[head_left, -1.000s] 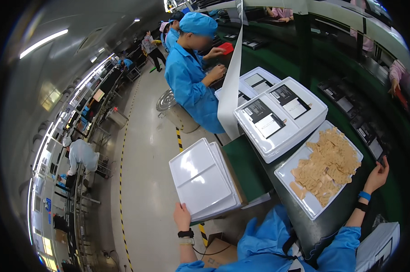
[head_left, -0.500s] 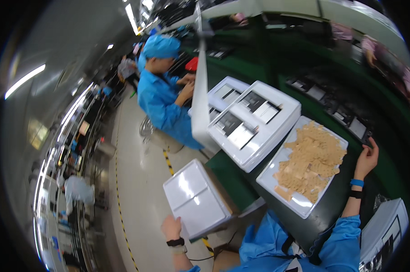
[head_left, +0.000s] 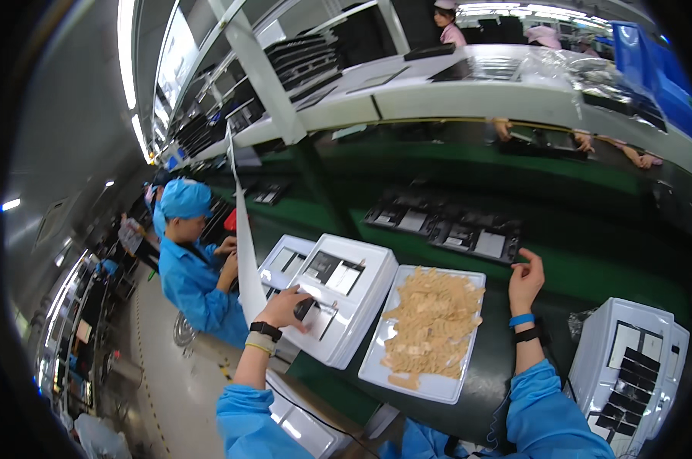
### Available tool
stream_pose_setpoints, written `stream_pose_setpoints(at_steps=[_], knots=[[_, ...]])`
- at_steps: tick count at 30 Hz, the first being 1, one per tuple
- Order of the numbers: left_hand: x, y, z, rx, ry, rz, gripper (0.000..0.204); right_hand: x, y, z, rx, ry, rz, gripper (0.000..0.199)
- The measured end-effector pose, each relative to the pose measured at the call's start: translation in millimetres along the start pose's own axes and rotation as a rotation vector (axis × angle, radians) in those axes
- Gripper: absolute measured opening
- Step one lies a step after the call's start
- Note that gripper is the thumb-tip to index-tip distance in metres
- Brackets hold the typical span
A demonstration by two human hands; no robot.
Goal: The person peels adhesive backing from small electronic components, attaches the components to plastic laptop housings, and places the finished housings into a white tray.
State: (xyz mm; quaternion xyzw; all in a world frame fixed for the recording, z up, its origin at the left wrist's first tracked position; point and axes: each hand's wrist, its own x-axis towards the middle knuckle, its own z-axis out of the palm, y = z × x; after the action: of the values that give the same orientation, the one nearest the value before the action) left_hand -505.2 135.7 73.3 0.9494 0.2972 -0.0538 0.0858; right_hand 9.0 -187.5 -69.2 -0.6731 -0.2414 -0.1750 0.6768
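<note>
My left hand is closed over the front of a white plastic tray, its fingers gripping the dark end of a flat black-and-white pack. Another such pack lies in the tray's farther recess. My right hand is at the near right corner of a dark electronic device housing, with index finger and thumb apart. A light patch shows in that open housing, and a similar housing lies to its left. Between my hands, a shallow white tray holds a heap of small tan pieces.
Stacked white trays with black pieces stand at right. A pale upright divider separates me from a co-worker in blue. A long shelf crosses above the green bench. Another person's hands work across it.
My left hand has moved from the white lid-like tray at lower left up to the pack in the stacked tray. My right hand stays by the housing's corner. The view has swung right.
</note>
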Motion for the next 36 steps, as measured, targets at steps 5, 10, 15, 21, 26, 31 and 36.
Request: stream_pose_setpoints(at_steps=[5,10,15,21,26,31,36], knots=[[3.6,22.4,-3.3,0.032,0.22,0.004,0.075,-0.4,-14.4,-10.7,0.01,0.01,0.021,0.034],[11.7,115.2,-20.3,-0.408,0.602,0.053,0.046,-1.8,-70.8,-11.4,0.307,-0.111,0.137,0.021],[45.4,271.3,-54.5,-0.966,0.408,0.448,0.065,-32.0,-199.5,-30.2,0.833,-0.505,0.265,0.028],[82.2,349.3,-24.6,-1.091,0.196,0.674,0.064,-67.1,-213.1,-89.2,0.689,-0.193,0.186,0.033],[85.9,377.4,-0.4,-1.111,0.066,0.8,0.064,-82.9,-218.6,-146.7,0.615,-0.187,0.23,0.036],[84.1,406.1,24.2,-1.178,-0.155,0.799,0.069,-97.5,-208.5,-177.9,0.55,-0.09,0.222,0.034],[75.6,406.5,47.0,-1.256,-0.209,0.735,0.071,-104.6,-212.1,-189.6,0.655,-0.098,0.414,0.033]])
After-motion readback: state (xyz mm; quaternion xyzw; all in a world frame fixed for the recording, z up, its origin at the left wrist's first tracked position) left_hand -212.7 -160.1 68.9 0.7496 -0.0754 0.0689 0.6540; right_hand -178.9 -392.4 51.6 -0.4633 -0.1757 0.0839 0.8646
